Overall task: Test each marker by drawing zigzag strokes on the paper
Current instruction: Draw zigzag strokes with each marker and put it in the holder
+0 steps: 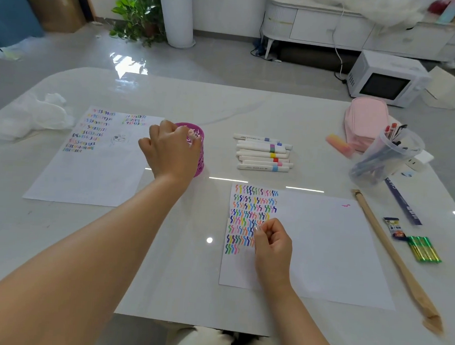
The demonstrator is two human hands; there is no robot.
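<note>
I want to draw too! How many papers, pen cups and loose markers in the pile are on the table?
Papers: 2, the near paper and the far paper
Pen cups: 2, the pink cup and the clear cup
Loose markers in the pile: about 7
Total: about 11

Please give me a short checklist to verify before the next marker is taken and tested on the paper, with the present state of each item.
1. Untested markers within reach beside the pink cup: ok.
2. Left hand free: not ok, it holds a marker at the cup's rim.
3. Right hand free: cannot tell, fingers curled on the paper.
4. Blank room left on the near paper: ok.
5. Near paper lying flat on the table: ok.
</note>
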